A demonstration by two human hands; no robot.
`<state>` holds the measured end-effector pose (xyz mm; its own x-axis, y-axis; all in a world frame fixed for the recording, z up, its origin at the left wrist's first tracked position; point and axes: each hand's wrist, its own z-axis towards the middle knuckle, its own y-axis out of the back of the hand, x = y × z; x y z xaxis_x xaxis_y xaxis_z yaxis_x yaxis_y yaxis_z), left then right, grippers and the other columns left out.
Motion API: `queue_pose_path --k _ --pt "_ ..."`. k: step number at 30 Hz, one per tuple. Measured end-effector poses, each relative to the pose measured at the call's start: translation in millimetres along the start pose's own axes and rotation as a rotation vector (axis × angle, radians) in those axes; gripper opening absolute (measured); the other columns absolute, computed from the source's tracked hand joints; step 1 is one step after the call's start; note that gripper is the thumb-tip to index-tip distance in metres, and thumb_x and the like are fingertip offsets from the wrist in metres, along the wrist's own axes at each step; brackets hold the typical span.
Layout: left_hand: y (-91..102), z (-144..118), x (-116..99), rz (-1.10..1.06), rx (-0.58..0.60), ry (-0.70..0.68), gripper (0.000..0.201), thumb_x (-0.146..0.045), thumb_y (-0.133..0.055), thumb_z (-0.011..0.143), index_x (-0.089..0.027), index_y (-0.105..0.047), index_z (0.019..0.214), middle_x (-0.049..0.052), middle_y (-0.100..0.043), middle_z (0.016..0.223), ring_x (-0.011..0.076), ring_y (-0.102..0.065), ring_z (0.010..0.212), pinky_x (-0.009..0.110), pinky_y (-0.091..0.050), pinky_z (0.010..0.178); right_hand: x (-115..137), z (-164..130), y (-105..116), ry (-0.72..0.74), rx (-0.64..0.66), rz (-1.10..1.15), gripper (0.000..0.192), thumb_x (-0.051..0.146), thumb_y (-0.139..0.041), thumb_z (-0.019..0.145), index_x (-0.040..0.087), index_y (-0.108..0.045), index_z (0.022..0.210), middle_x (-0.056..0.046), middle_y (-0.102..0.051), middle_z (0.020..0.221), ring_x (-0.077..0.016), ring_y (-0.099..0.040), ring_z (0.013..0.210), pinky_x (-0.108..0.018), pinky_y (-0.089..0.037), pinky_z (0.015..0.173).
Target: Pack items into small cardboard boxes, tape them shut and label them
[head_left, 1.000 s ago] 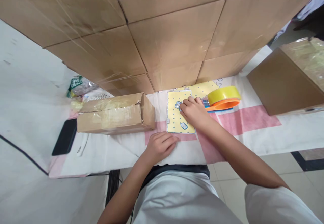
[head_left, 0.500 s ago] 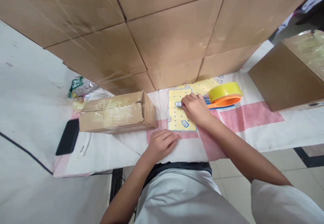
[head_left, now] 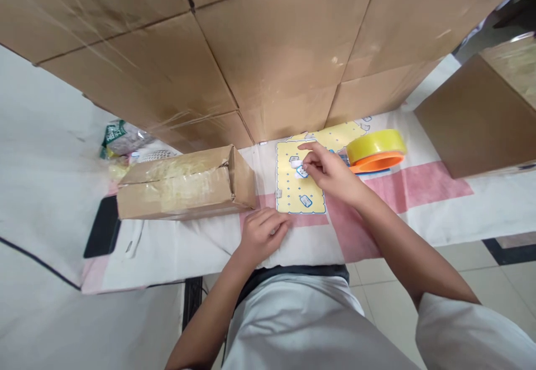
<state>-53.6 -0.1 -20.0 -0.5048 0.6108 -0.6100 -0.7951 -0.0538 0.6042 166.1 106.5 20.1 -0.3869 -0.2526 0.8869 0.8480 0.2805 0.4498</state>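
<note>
Your right hand pinches a tiny sticker on the yellow sheet.

Your right hand (head_left: 330,172) is over the flat yellow sticker sheet with blue dots (head_left: 298,188), and its thumb and fingers are closed on a small white and blue sticker (head_left: 300,172) near the top of the sheet. The sheet lies flat on the white and pink table cover (head_left: 419,191). Your left hand (head_left: 262,233) rests on the cover just below the sheet, fingers curled loosely, holding nothing. A roll of yellow tape on an orange holder (head_left: 376,151) sits just to the right of your right hand. A long brown cardboard box wrapped in clear tape (head_left: 184,183) lies to the left of the sheet. A wall of big brown cardboard boxes (head_left: 268,52) stands behind everything.
</note>
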Motion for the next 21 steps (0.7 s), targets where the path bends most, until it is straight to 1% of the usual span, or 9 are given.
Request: queue_pose_path --k 2,5,7,9,11,13,15,17,21 --pt "-5.5 12 -5 -0.171 -0.099 0.209 0.01 -0.021 -0.065 0.095 -0.022 -0.07 0.104 0.001 -0.071 0.077 0.0102 -0.062 0.063 0.022 -0.047 0.057 1 -1 -2 0.0 0.022 0.094 0.032 0.022 -0.05 0.092 0.022 -0.05 0.124 0.001 -0.061 0.081 -0.0163 -0.056 0.073 -0.029 -0.043 0.068" --pt "-16.2 39 -8 -0.45 -0.182 0.557 0.04 -0.032 -0.073 0.09 -0.024 -0.06 0.127 0.004 -0.073 0.099 0.01 -0.066 0.069 0.02 -0.05 0.058 4 -1 -4 0.007 0.062 0.204 0.03 0.023 -0.052 0.091 0.023 -0.05 0.121 0.002 -0.058 0.081 -0.015 -0.054 0.072 -0.028 -0.042 0.067" --pt "-21.9 56 -5 -0.574 -0.184 0.665 0.049 -0.036 -0.074 0.088 -0.023 -0.056 0.132 0.008 -0.071 0.114 0.01 -0.067 0.071 0.022 -0.053 0.06 4 -2 -6 -0.001 0.091 0.272 0.031 0.025 -0.054 0.091 0.023 -0.049 0.121 0.003 -0.057 0.08 -0.0144 -0.054 0.072 -0.027 -0.042 0.067" --pt "-25.3 69 -1 -0.638 -0.174 0.691 0.041 -0.038 -0.073 0.088 -0.021 -0.061 0.123 0.007 -0.071 0.111 0.0085 -0.065 0.065 0.022 -0.052 0.059 3 -2 -6 -0.015 0.108 0.33 0.031 0.026 -0.055 0.09 0.023 -0.048 0.12 0.004 -0.057 0.08 -0.0143 -0.055 0.072 -0.027 -0.043 0.067" --pt "-27.4 74 3 -0.674 -0.174 0.69 0.03 -0.041 -0.073 0.088 -0.019 -0.066 0.108 0.004 -0.071 0.098 0.0077 -0.062 0.06 0.021 -0.049 0.055 2 -2 -7 -0.022 0.097 0.352 0.03 0.025 -0.056 0.09 0.023 -0.047 0.118 0.004 -0.058 0.079 -0.0148 -0.057 0.073 -0.027 -0.044 0.068" --pt "-29.7 75 4 -0.706 -0.199 0.684 0.031 -0.045 -0.076 0.086 -0.019 -0.066 0.098 0.002 -0.069 0.087 0.0081 -0.06 0.059 0.02 -0.046 0.051 1 -2 -9 -0.024 0.062 0.338 0.027 0.025 -0.057 0.089 0.023 -0.046 0.114 0.003 -0.062 0.08 -0.0151 -0.059 0.072 -0.028 -0.046 0.068" --pt "-32.3 73 4 -0.746 -0.225 0.691 0.034 -0.048 -0.078 0.083 -0.019 -0.066 0.095 0.0 -0.067 0.08 0.0083 -0.059 0.057 0.02 -0.043 0.048 2 -2 -10 -0.011 0.001 0.26 0.018 0.025 -0.058 0.089 0.023 -0.048 0.105 0.0 -0.064 0.086 -0.0141 -0.059 0.07 -0.028 -0.046 0.066" --pt "-34.4 72 3 -0.783 -0.236 0.707 0.036 -0.05 -0.079 0.082 -0.019 -0.066 0.095 -0.001 -0.064 0.074 0.0082 -0.057 0.054 0.019 -0.041 0.045 4 -2 -10 0.054 -0.039 0.118 0.007 0.024 -0.057 0.09 0.021 -0.054 0.095 -0.004 -0.066 0.094 -0.0127 -0.058 0.068 -0.027 -0.045 0.064" --pt "-34.6 72 3 -0.831 -0.267 0.745 0.04 -0.051 -0.081 0.081 -0.018 -0.065 0.096 -0.003 -0.061 0.068 0.0074 -0.055 0.053 0.018 -0.041 0.046 9 -5 -5 0.198 0.032 -0.094 0.008 0.021 -0.061 0.089 0.019 -0.066 0.095 -0.004 -0.067 0.094 -0.0126 -0.057 0.07 -0.027 -0.044 0.066"
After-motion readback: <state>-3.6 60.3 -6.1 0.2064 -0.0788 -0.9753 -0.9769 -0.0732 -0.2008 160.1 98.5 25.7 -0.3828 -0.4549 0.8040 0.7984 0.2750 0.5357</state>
